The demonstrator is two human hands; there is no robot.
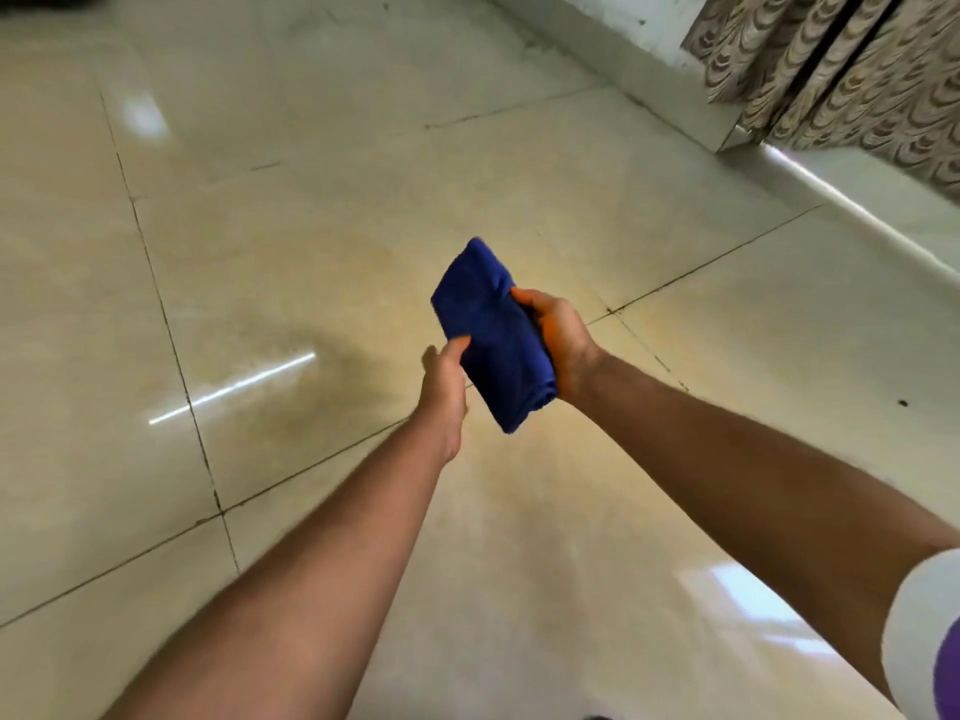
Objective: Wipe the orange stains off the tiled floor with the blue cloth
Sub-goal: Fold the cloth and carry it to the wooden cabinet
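Blue cloth (491,330) folded, held above tiled floor (311,226), not touching it. Right hand (558,337) grips cloth; left hand (444,389) pinches edge. Faint orange stains (358,283) remain; wiping seemingly unfinished.

No text, label, brand, number or sign is readable anywhere in the head view.

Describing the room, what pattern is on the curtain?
Brown and cream scalloped swirls on the curtain, seen in the head view.
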